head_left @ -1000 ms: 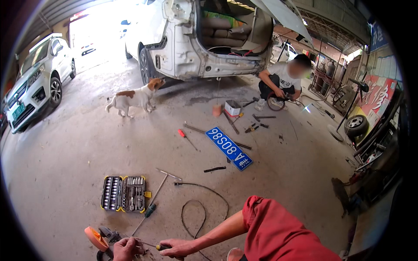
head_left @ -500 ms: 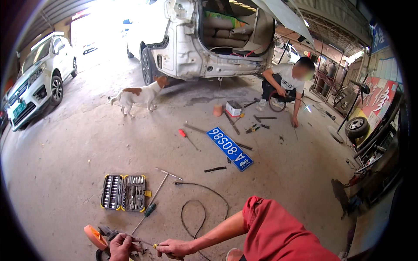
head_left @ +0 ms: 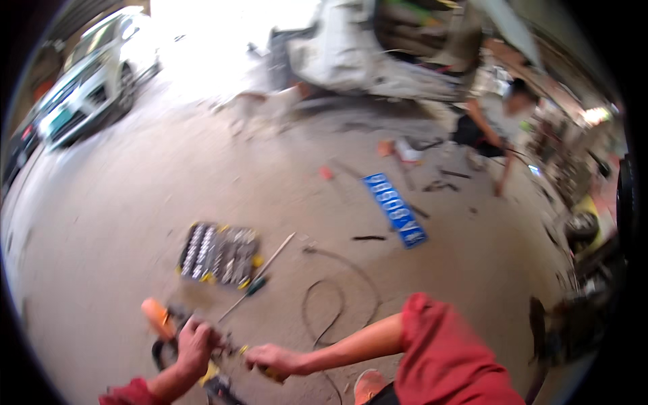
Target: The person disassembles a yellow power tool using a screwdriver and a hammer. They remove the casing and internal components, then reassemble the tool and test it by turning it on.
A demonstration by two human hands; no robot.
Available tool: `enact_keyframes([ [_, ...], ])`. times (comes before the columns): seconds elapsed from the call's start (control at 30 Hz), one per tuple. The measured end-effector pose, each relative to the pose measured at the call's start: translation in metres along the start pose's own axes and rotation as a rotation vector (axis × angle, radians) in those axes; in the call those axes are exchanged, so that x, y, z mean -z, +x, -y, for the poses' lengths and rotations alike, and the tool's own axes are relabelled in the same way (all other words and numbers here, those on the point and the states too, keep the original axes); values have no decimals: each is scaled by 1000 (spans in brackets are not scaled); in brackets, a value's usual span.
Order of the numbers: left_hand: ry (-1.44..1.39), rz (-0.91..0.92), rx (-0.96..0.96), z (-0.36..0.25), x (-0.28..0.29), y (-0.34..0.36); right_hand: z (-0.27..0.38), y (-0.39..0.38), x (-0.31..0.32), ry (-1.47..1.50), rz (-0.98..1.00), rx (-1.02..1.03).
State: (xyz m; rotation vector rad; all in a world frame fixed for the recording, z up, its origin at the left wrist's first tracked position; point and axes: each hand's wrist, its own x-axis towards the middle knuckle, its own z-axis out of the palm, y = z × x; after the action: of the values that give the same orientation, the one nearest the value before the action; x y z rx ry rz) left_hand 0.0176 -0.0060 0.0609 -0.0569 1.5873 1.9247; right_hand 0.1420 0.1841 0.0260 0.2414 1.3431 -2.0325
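At the bottom, my left hand (head_left: 196, 345) is closed on a small metal piece at the shaft of a screwdriver, blurred and hard to make out. My right hand (head_left: 275, 361) grips the yellow and black screwdriver handle (head_left: 270, 375). Below and left of them lies a tool with an orange wheel (head_left: 158, 317) and black and yellow parts. An open socket set (head_left: 219, 253) and a long driver with a green handle (head_left: 256, 285) lie ahead of my hands. A black cable (head_left: 342, 300) loops beside my right arm.
A stripped white car (head_left: 364, 61) stands ahead, a dog (head_left: 260, 104) before it; another white car (head_left: 98, 77) is left. A co-worker (head_left: 493, 125) crouches right among scattered tools and a blue licence plate (head_left: 393, 209). Clutter and a wheel (head_left: 580, 229) line the right side.
The view has tilted and is blurred, shifting the scene right and up. More of my left arm shows. The co-worker's lower hand has reached down toward the floor since the earliest frame.
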Motion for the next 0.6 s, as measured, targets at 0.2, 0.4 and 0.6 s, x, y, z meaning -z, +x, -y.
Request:
enact_keyframes([
  [0.2,332,99,137,-24,25,-10,14,-29,11,-218,-168,-145],
  [0.4,369,-222,77,9,107,-52,-15,-39,23,-320,-272,-343],
  [0.6,319,-653,169,137,161,-80,-43,-20,29,-556,-254,-407],
])
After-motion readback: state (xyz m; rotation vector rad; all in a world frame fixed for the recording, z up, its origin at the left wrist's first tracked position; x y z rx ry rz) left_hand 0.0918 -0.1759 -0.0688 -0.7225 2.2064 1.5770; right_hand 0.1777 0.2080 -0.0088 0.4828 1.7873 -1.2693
